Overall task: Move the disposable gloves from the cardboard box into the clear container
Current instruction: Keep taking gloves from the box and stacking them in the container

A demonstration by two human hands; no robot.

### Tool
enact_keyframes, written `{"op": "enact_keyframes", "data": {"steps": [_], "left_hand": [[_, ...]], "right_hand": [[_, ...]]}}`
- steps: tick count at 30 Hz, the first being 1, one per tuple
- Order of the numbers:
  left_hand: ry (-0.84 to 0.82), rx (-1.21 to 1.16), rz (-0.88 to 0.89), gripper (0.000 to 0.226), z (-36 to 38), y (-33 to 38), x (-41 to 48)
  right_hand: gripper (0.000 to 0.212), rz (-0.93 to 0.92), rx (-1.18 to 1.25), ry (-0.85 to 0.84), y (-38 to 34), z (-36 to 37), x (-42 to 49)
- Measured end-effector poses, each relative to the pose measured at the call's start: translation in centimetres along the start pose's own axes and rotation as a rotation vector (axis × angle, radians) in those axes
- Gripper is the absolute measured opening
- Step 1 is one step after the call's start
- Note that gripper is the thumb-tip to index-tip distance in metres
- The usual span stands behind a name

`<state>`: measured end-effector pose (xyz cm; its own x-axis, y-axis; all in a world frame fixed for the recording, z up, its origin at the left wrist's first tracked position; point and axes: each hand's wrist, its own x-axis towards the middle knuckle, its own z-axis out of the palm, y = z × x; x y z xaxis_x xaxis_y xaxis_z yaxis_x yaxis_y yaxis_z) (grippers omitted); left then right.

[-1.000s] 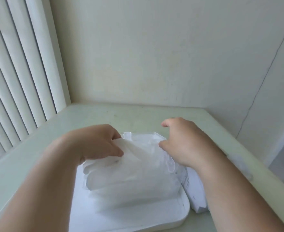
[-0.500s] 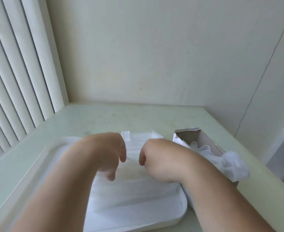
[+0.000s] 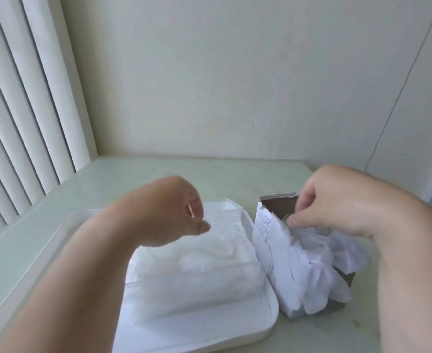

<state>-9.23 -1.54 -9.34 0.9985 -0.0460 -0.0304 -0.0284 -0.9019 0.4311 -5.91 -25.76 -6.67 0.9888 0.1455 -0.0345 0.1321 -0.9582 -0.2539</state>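
Many gloves (image 3: pixel 197 261) already lie in the container (image 3: pixel 229 206), centre frame. More sit in the box (image 3: pixel 263 235) at right, where our right hand (image 3: pixel 329 207) pinches some. Our left hand (image 3: pixel 166 207) is curled; we cannot tell its hold.

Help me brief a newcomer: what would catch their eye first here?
The right hand pinches with its fingers at the crumpled white gloves spilling from the torn cardboard box on the right. Beside it, the left hand hangs curled above the clear container, which sits on a white tray and holds a pile of gloves.
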Motion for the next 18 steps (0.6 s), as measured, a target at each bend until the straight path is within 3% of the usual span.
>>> {"op": "enact_keyframes", "data": {"steps": [3, 6, 7, 9, 11, 13, 18], "left_hand": [[0.135, -0.164, 0.077, 0.012, 0.0, 1.1, -0.2], [0.128, -0.242, 0.119, 0.01, 0.4, 1.8, -0.2], [0.109, -0.254, 0.13, 0.01, 0.5, 1.9, -0.2], [0.046, -0.297, 0.147, 0.009, 1.0, 2.3, -0.3], [0.001, -0.374, 0.159, 0.006, 1.6, 2.7, -0.2], [-0.012, -0.498, 0.158, 0.018, 2.4, 3.2, 0.0], [-0.036, -0.868, 0.112, 0.041, 3.7, 4.1, 0.3]], "right_hand": [[0.041, 0.05, -0.063, -0.133, 1.1, 0.0, 0.0], [0.011, 0.007, -0.095, -0.152, 0.9, 0.4, 0.0], [0.005, 0.003, -0.075, -0.122, 0.9, 0.3, 0.0], [0.016, 0.005, 0.024, 0.002, 0.9, 0.1, 0.2], [0.02, -0.027, 0.209, 0.219, 1.2, -0.3, 0.5], [0.02, -0.087, 0.426, 0.416, 1.3, -0.7, 0.5], [0.025, -0.228, 0.819, 0.513, 0.5, -1.5, -0.4]]}}
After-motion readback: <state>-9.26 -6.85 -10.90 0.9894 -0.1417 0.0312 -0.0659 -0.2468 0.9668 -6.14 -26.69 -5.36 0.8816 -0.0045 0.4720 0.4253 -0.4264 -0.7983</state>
